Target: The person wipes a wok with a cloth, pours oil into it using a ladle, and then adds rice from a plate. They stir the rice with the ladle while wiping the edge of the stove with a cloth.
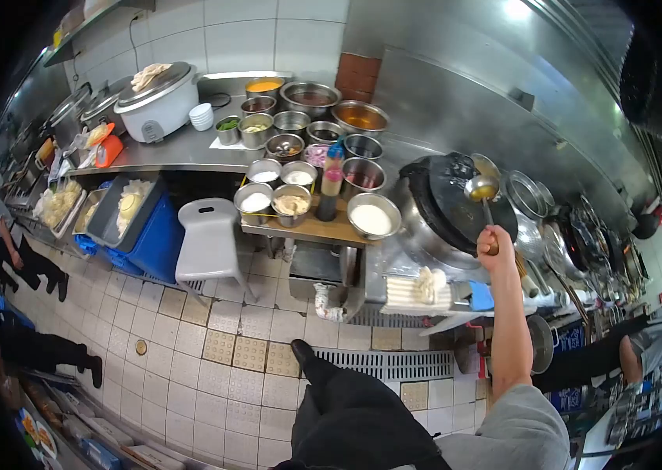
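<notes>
A ladle holding yellowish liquid hangs over a large black wok, its bowl above the wok's far side. Its handle slants down toward the viewer into the person's right hand, which is closed tight around the handle's lower end at the wok's near rim, arm stretched out straight from a grey sleeve. The left hand is out of view.

Just left of the wok, a low wooden shelf carries round steel bowls of white powders and pastes, with a squeeze bottle standing among them. Behind it, a steel counter holds more steel pots of sauces and chopped ingredients, a stack of small white cups and a white rice cooker.

Below the wok, a folded white cloth lies on the stove's front ledge. A grey plastic stool stands on the tiled floor beside blue bins topped with trays of pale food. The person's dark trouser leg and shoe point toward a floor drain grate. Other people stand at the far left and far right edges.
</notes>
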`<move>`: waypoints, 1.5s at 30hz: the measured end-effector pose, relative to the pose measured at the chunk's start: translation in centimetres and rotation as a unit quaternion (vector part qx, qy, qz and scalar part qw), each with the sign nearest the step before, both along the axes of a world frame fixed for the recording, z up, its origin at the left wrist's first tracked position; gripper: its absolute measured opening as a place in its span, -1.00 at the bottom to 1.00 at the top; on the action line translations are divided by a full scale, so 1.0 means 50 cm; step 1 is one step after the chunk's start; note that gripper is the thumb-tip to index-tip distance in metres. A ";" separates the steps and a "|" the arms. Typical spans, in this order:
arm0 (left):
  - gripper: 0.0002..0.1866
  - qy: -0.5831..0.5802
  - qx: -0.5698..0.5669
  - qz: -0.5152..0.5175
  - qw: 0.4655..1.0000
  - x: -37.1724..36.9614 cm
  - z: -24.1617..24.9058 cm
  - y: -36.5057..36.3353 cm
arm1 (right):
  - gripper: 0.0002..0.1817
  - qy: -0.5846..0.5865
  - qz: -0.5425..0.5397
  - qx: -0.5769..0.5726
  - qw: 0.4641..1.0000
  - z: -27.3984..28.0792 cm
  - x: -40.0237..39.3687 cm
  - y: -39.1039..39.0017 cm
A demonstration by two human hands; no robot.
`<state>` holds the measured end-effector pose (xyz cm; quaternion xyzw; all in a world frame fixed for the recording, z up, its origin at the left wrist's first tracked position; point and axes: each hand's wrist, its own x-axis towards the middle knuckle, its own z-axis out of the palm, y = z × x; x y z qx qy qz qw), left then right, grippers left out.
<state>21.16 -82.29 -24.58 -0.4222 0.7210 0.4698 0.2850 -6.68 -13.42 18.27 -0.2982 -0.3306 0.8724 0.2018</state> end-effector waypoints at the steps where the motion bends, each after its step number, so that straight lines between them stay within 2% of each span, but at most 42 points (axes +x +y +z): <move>1: -0.64 0.001 -0.003 -0.013 1.000 0.012 -0.002 0.000 | -0.85 0.003 -0.007 0.000 1.000 -0.001 0.027 0.007; 3: -0.64 0.008 -0.006 -0.036 0.999 0.025 -0.008 0.005 | -0.83 -0.054 0.004 -0.018 0.998 -0.008 0.070 0.024; 5: -0.63 0.034 -0.021 -0.059 0.997 0.033 -0.015 0.002 | -0.82 -0.061 -0.007 -0.033 0.998 0.000 0.091 0.058; 7: -0.63 0.070 -0.054 -0.087 0.992 0.032 -0.026 -0.001 | -0.80 0.054 0.071 -0.168 0.982 -0.039 0.105 0.146; 8: -0.63 0.099 -0.088 -0.111 0.985 0.031 -0.034 -0.004 | -0.81 0.073 0.034 -0.214 0.973 -0.050 0.116 0.166; 9: -0.62 0.128 -0.121 -0.124 0.976 0.030 -0.041 -0.007 | -0.81 0.073 0.035 -0.213 0.974 -0.072 0.127 0.175; 11: -0.62 0.159 -0.129 -0.099 0.974 0.032 -0.047 -0.004 | -0.83 0.025 0.043 -0.086 0.995 -0.121 0.155 0.173; 12: -0.63 0.150 -0.068 -0.053 0.985 0.035 -0.037 0.008 | -0.86 -0.097 0.039 0.056 0.993 -0.104 0.182 0.152; 13: -0.64 0.138 -0.011 -0.004 0.990 0.039 -0.027 0.020 | -0.88 -0.216 0.031 0.196 0.956 -0.063 0.220 0.120; 15: -0.69 0.111 0.063 0.070 0.989 0.051 -0.014 0.050 | -0.93 -0.309 0.075 0.295 0.901 -0.025 0.299 0.160; 16: -0.72 0.103 0.063 0.044 0.992 0.069 -0.022 0.067 | -0.93 -0.310 0.073 0.295 0.901 -0.015 0.340 0.193; 17: -0.75 0.092 0.056 0.008 0.994 0.086 -0.029 0.085 | -0.87 -0.356 0.110 0.463 0.805 -0.008 0.380 0.229; 18: -0.78 0.087 0.039 -0.050 0.994 0.105 -0.042 0.106 | -0.78 -0.388 0.143 0.611 0.675 0.003 0.408 0.254; 19: -0.81 0.091 0.012 -0.129 0.987 0.128 -0.056 0.126 | -0.64 -0.398 0.156 0.617 0.661 0.041 0.434 0.257; 20: -0.84 0.121 -0.030 -0.251 0.960 0.158 -0.068 0.144 | -0.63 -0.399 0.155 0.636 0.642 0.077 0.457 0.261; 21: -0.86 0.190 -0.076 -0.394 0.896 0.187 -0.067 0.168 | -0.62 -0.400 0.155 0.653 0.624 0.106 0.479 0.271; 22: -0.87 0.300 -0.114 -0.507 0.800 0.211 -0.068 0.189 | -0.62 -0.398 0.157 0.653 0.625 0.125 0.499 0.295; 23: -0.87 0.454 -0.149 -0.547 0.687 0.235 -0.078 0.208 | -0.50 -0.412 0.216 0.647 0.604 0.142 0.515 0.329; 24: -0.84 0.242 -0.143 -0.595 0.753 0.236 -0.087 0.246 | -0.38 -0.422 0.276 0.642 0.578 0.163 0.527 0.361; 25: -0.79 0.017 -0.126 -0.609 0.783 0.239 -0.093 0.288 | -0.39 -0.413 0.272 0.679 0.544 0.182 0.535 0.364; 26: -0.79 0.015 -0.127 -0.599 0.790 0.238 -0.094 0.319 | -0.40 -0.372 0.278 0.719 0.517 0.177 0.543 0.395; 27: -0.75 0.054 -0.111 -0.441 0.889 0.234 -0.089 0.343 | -0.41 -0.329 0.285 0.757 0.487 0.170 0.549 0.430; 28: -0.67 0.092 -0.093 -0.265 0.955 0.234 -0.085 0.380 | -0.42 -0.325 0.292 0.749 0.498 0.173 0.545 0.443; 29: -0.67 0.092 -0.096 -0.250 0.959 0.237 -0.082 0.437 | -0.43 -0.321 0.298 0.741 0.509 0.171 0.535 0.454; 30: -0.68 0.069 -0.007 -0.068 0.995 0.233 -0.080 0.503 | -0.44 -0.295 0.318 0.743 0.510 0.146 0.520 0.489; 31: -0.69 0.046 0.083 0.114 0.989 0.225 -0.073 0.569 | -0.51 -0.298 0.327 0.724 0.529 0.139 0.493 0.492; 32: -0.69 0.047 0.079 0.123 0.988 0.227 -0.060 0.629 | -0.63 -0.330 0.356 0.628 0.608 0.111 0.457 0.514; 34: -0.62 0.128 -0.018 -0.016 0.992 0.216 0.028 0.754 | -0.72 -0.219 0.351 0.539 0.733 -0.055 0.384 0.632; 35: -0.58 0.117 -0.050 -0.086 0.988 0.212 0.084 0.813 | -0.77 -0.170 0.305 0.452 0.821 -0.126 0.357 0.650; 36: -0.58 0.132 -0.058 -0.127 0.981 0.226 0.074 0.836 | -0.80 -0.218 0.247 0.486 0.810 -0.179 0.342 0.648; 37: -0.58 0.150 -0.066 -0.166 0.972 0.232 0.071 0.861 | -0.79 -0.213 0.189 0.594 0.752 -0.211 0.343 0.630; 39: -0.57 0.166 -0.078 -0.136 0.974 0.263 0.099 0.897 | -0.79 -0.188 0.164 0.584 0.773 -0.211 0.394 0.617; 40: -0.56 0.176 -0.086 -0.118 0.974 0.272 0.124 0.914 | -0.79 -0.182 0.167 0.582 0.775 -0.176 0.425 0.616; 42: -0.56 0.149 -0.065 -0.091 0.982 0.302 0.139 0.930 | -0.86 -0.215 0.255 0.415 0.847 -0.085 0.528 0.614; 45: -0.54 0.117 -0.034 -0.062 0.991 0.321 0.133 0.935 | -0.84 -0.191 0.301 0.293 0.887 -0.035 0.574 0.629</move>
